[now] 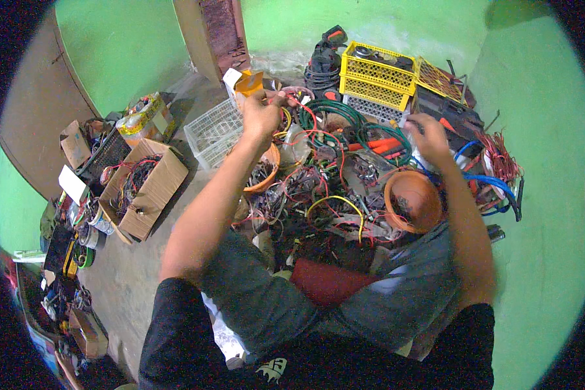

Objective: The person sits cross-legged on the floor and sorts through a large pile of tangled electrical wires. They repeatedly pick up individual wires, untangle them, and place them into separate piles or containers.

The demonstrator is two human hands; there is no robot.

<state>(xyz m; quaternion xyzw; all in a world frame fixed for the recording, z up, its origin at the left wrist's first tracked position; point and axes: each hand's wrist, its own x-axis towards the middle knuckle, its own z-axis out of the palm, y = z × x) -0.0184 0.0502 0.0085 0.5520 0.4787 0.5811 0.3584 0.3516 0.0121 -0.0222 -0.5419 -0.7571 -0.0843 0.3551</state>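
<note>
My left hand [261, 116] is raised near the top middle of the pile, fingers pinched on a thin red wire [313, 122] that loops down into the tangle. My right hand [429, 138] is to the right, fingers bent and apart, beside a green hose coil [331, 112] and some orange tool handles [374, 145]; I see nothing held in it. Below lie dark tangled cables [292, 188], a yellow cable loop [361, 221], a terracotta bowl [413, 201] and another orange bowl [266, 166] partly behind my left arm.
Yellow crates [377, 68] stand at the back, with a white wire basket [208, 136] left of the pile. A cardboard box [127, 211] of wires and more clutter line the left. Blue hoses [494, 185] and red wire bundles [500, 156] lie right, near the green wall [546, 195].
</note>
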